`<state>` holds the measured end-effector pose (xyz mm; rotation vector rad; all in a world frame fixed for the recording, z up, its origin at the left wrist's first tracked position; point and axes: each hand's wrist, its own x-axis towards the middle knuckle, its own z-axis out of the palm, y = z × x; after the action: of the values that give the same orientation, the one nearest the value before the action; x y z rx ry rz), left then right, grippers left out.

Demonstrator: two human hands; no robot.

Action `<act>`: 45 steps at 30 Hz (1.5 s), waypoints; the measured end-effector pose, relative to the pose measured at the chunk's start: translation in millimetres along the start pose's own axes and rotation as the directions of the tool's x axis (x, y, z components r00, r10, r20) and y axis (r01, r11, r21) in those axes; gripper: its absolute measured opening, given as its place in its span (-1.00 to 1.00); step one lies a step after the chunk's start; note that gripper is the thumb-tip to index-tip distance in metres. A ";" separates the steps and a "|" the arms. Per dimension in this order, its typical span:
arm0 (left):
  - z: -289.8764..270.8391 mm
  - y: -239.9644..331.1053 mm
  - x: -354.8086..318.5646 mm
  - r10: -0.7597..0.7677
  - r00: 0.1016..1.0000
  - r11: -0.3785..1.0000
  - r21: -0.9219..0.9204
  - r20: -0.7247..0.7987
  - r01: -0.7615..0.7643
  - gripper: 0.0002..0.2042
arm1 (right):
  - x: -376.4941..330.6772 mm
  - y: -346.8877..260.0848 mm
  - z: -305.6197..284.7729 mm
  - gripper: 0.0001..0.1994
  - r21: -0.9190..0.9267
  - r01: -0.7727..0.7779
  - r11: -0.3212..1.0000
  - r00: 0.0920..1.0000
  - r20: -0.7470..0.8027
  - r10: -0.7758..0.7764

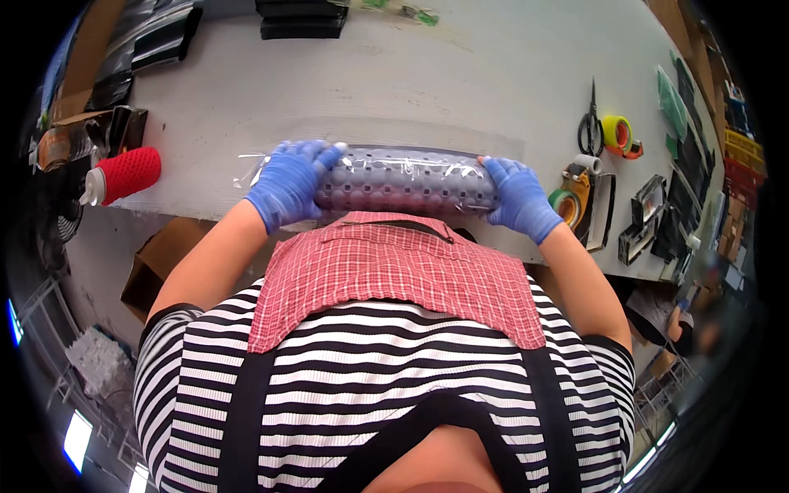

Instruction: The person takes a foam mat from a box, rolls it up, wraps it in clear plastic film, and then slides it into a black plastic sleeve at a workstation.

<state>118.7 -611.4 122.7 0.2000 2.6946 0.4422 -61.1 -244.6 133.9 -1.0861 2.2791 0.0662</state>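
Observation:
A rolled grey mat [411, 182] with rows of small square holes and round bumps lies crosswise at the table's near edge, in shiny clear plastic film. My left hand [289, 185], in a blue glove, is closed round its left end. My right hand [519, 199], gloved alike, grips the right end, thumb on the near side and fingertips on top. Loose clear film sticks out past my left fingers. The roll's near side comes close to my red checked apron [394, 267].
Scissors [590, 127], a yellow tape roll [616, 134], a tape dispenser [578, 187] and black-framed pieces [643, 215] lie to the right. A red-sleeved bottle [123, 176] lies left, near a box of tools. Black packages [302, 18] are at the far side. A cardboard box [164, 255] stands below the table edge.

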 end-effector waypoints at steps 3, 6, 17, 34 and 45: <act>-4.9 -24.1 -17.5 -0.131 0.988 0.988 -0.070 0.082 0.136 0.02 | 2.3 8.5 5.7 -0.04 0.076 -0.010 0.997 0.999 0.051 0.006; -16.9 -57.1 13.4 -0.153 0.916 0.887 -0.358 0.370 0.293 0.05 | 26.2 25.4 3.3 -0.07 0.249 -0.008 0.968 0.988 0.153 -0.031; -33.7 -128.1 73.7 -0.296 0.938 0.782 -0.518 0.181 0.347 -0.01 | 94.7 82.1 -41.1 -0.06 0.324 -0.104 0.940 0.992 0.108 0.072; -54.5 -109.9 63.7 -0.306 0.951 0.845 -0.448 0.046 0.293 0.13 | 107.1 -5.9 -57.8 -0.29 -0.061 0.039 0.997 0.966 -0.251 -0.053; 11.6 -114.7 3.0 -0.680 0.544 0.619 -0.782 -0.491 0.067 -0.48 | 33.7 10.0 -37.2 0.13 0.471 -0.001 0.882 1.000 0.022 -0.011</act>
<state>112.1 -715.4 73.2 -1.0966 2.8841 1.6504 -103.1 -272.1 143.8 -0.8226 2.1099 -0.4554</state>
